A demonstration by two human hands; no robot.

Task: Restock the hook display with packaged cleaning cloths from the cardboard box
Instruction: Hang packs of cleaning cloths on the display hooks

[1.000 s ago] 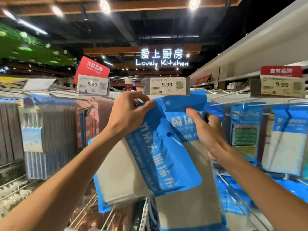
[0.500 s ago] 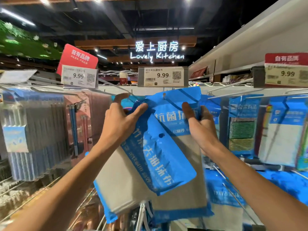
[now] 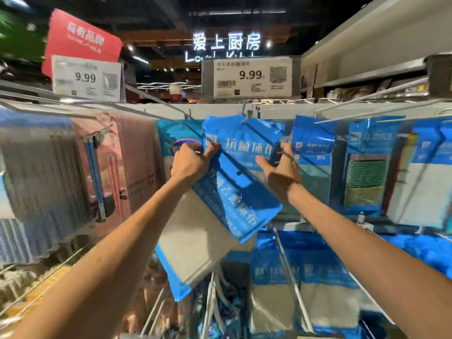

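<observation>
Head view: at upper left, a white 9.99 price tag (image 3: pixel 86 79) sits under a red card sign (image 3: pixel 83 37). Left of centre, the left hand (image 3: pixel 193 165) grips a tilted blue-and-beige plastic cloth pack (image 3: pixel 234 204), fingers curled round its top edge. Behind it, at centre, a blue-headed hanging cloth pack (image 3: pixel 244 143) meets a metal wire hook (image 3: pixel 247 117). The right hand (image 3: pixel 281 172) pinches that hanging pack's right edge, thumb on its front. At right hang more blue packs (image 3: pixel 367 167).
</observation>
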